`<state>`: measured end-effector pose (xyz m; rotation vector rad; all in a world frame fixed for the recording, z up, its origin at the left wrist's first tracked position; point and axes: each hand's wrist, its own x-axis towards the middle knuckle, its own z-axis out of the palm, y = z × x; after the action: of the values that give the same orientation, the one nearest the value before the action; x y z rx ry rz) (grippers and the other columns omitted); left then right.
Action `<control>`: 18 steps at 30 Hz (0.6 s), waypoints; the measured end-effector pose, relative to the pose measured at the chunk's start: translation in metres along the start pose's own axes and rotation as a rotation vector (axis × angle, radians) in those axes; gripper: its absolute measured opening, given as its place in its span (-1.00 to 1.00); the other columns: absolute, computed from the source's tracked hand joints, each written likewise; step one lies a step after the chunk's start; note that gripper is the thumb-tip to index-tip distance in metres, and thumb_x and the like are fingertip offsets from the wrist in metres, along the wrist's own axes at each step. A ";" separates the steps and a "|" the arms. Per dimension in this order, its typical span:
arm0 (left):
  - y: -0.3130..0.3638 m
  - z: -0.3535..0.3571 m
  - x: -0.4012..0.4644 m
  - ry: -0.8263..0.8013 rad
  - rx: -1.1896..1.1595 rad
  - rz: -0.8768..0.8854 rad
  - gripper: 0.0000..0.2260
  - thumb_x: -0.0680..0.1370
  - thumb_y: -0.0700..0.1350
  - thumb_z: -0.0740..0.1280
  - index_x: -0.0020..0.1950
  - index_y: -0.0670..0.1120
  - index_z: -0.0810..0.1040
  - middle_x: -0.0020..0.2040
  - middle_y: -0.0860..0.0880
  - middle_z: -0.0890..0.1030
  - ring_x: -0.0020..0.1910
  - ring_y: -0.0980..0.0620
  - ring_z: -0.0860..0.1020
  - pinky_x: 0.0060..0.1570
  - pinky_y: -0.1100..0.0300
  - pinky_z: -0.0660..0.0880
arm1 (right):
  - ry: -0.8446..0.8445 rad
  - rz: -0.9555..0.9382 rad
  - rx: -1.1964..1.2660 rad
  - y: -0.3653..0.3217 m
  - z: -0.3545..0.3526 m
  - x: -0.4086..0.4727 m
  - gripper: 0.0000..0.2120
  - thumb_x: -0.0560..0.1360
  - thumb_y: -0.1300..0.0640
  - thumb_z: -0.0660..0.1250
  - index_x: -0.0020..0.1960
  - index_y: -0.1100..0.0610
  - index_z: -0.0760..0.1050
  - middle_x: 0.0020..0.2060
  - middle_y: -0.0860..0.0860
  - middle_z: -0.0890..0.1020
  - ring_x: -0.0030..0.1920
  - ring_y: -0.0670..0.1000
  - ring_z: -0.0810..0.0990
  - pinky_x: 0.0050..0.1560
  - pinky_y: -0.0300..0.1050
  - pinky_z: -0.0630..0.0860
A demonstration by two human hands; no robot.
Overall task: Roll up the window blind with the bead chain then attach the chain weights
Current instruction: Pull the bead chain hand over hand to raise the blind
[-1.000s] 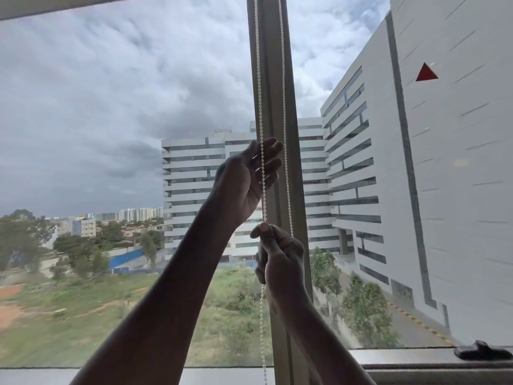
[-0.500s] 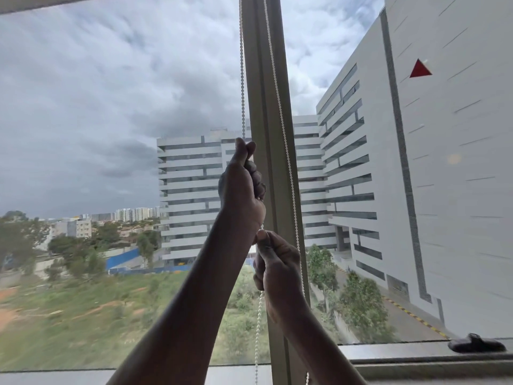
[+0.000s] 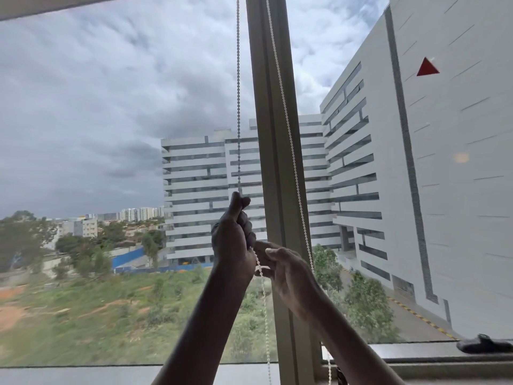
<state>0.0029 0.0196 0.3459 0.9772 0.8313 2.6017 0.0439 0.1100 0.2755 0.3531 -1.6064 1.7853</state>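
Window: glass panes, vertical mullion point(image 3: 273, 162), white buildings beyond. Left hand point(image 3: 233, 240), fist closed round the bead chain point(image 3: 238, 107) strand at 12 o'clock. Right hand point(image 3: 288, 270), at its 4 o'clock, pinches the same strand; second strand crosses the mullion.

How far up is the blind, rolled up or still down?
Rolled up nearly fully: only the blind's bottom edge shows at the top left, and the glass below is uncovered.

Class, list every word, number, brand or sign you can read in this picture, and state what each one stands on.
No readable text: there are no words, numbers or brand names anywhere.
Red triangle: a plain mark with no lettering, seen against the white building.
Bead chain, window frame: no labels.
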 end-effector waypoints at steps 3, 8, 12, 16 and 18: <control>-0.001 0.000 0.001 -0.008 0.014 -0.001 -0.76 0.60 -0.01 0.32 -0.24 -0.06 0.55 -0.61 0.12 0.18 -0.66 0.19 0.13 -0.68 0.32 0.12 | 0.023 -0.062 -0.035 -0.024 0.003 0.020 -0.68 0.61 0.13 0.15 0.08 0.23 0.64 -0.04 0.19 0.71 -0.06 0.05 0.65 -0.05 -0.06 0.50; -0.010 0.006 -0.001 0.006 -0.014 -0.014 -0.69 0.58 -0.02 0.36 -0.37 -0.02 0.62 -0.57 0.10 0.29 -0.62 0.19 0.18 -0.67 0.33 0.13 | 0.029 -0.155 -0.120 -0.075 0.020 0.050 -0.66 0.66 0.05 0.13 0.02 0.16 0.65 -0.13 0.11 0.72 -0.11 0.05 0.66 -0.06 -0.08 0.53; -0.016 0.015 -0.007 -0.035 0.003 -0.023 -0.66 0.59 -0.03 0.33 -0.39 -0.01 0.62 -0.59 0.12 0.22 -0.65 0.18 0.12 -0.66 0.32 0.09 | 0.004 -0.215 -0.164 -0.117 0.037 0.068 -0.68 0.67 0.11 0.08 0.15 0.28 0.52 -0.20 0.13 0.72 -0.22 0.09 0.67 -0.15 -0.09 0.57; -0.017 0.023 -0.013 -0.037 0.033 -0.029 -0.70 0.60 -0.02 0.33 -0.32 -0.02 0.61 -0.61 0.11 0.22 -0.67 0.19 0.11 -0.65 0.33 0.10 | 0.079 -0.185 -0.078 -0.144 0.052 0.076 -0.71 0.67 0.17 0.09 0.19 0.30 0.51 -0.34 0.07 0.62 -0.45 -0.03 0.54 -0.47 -0.20 0.46; -0.018 0.027 -0.016 -0.052 0.047 -0.031 -0.64 0.59 -0.03 0.34 -0.43 0.00 0.55 -0.62 0.11 0.21 -0.66 0.18 0.11 -0.64 0.31 0.07 | 0.174 -0.197 -0.043 -0.145 0.058 0.079 -0.70 0.66 0.15 0.11 0.13 0.27 0.57 -0.49 -0.03 0.43 -0.56 -0.10 0.30 -0.60 -0.28 0.22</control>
<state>0.0334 0.0394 0.3435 1.0312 0.8916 2.5300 0.0676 0.0779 0.4458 0.3153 -1.4347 1.5858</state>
